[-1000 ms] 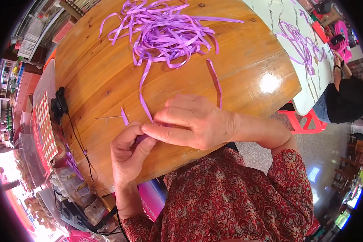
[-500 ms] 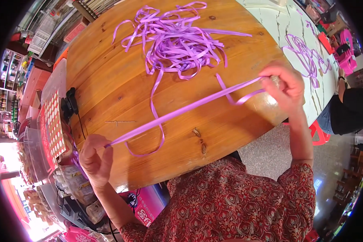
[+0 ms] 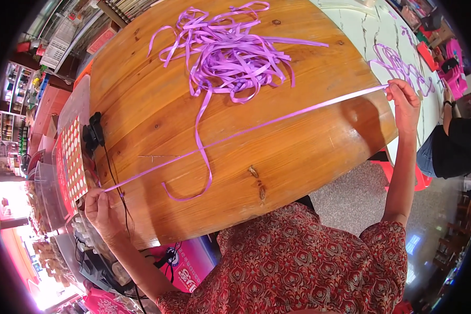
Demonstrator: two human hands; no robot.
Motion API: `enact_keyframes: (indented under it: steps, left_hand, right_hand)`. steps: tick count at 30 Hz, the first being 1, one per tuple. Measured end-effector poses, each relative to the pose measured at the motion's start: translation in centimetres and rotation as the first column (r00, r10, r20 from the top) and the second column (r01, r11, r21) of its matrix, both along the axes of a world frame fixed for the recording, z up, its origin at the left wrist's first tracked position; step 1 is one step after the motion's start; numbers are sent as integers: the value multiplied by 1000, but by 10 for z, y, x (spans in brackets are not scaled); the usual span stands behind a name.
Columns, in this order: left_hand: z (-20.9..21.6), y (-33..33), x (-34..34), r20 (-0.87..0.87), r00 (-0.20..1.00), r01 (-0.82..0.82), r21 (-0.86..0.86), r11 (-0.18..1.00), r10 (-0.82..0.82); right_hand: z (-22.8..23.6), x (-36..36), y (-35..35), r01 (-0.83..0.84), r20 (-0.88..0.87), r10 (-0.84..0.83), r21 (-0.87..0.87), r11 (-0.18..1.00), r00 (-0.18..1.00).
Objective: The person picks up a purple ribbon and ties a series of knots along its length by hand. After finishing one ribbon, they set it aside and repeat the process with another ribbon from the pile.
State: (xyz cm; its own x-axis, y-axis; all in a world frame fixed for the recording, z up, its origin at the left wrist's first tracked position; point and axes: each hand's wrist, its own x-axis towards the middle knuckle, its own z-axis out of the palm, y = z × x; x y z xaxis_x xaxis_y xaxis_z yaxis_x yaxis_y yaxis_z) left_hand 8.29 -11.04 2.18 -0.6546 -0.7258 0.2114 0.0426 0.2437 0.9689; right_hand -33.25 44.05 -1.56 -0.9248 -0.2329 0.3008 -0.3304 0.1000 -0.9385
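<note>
A narrow purple ribbon [image 3: 261,125] stretches taut across the wooden table, rising from the left side to the right. Its left end is pinched by my left hand [image 3: 100,213], beside the table's left edge. At the right edge of the table my right hand [image 3: 405,104] pinches the other end between thumb and fingers. Farther back lies a tangled heap of purple ribbon [image 3: 235,63]. One loose tail from the heap [image 3: 200,131] curls toward me and passes by the taut ribbon. A thin thread or wire [image 3: 157,156] lies near the ribbon on the left.
The wooden table [image 3: 309,162] meets a white marbled table [image 3: 340,15] carrying more purple ribbon [image 3: 397,65]. A black clip-like device with a cable [image 3: 94,133] and a dotted sheet [image 3: 74,162] sit at the left edge. Another person [image 3: 450,146] is at the right.
My hands have moved apart, the left outward and nearer, the right outward to the table's edge. The ribbon between them is now longer, and its loose loop by my right hand is gone.
</note>
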Motion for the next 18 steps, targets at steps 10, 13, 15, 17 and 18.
enact_keyframes:
  steps: [10,13,15,17,18]
  left_hand:
    - [2,50,-74,-390,836,-63,629,775,385]
    - [-3,43,-82,-469,704,-15,741,672,533]
    - [-19,24,-66,-770,609,605,607,516,192]
    - [-14,33,-72,-779,601,608,591,530,180]
    - [-19,42,-80,-745,664,563,552,616,60]
  right_hand:
    - [0,10,-42,-100,178,395,-802,589,901]
    - [-5,4,-54,35,222,482,-930,366,847]
    - [-11,-8,-59,-68,11,693,-994,87,721]
    - [-5,-12,-72,32,58,651,-998,52,757]
    - [-5,-13,-71,37,-20,783,-998,-55,622]
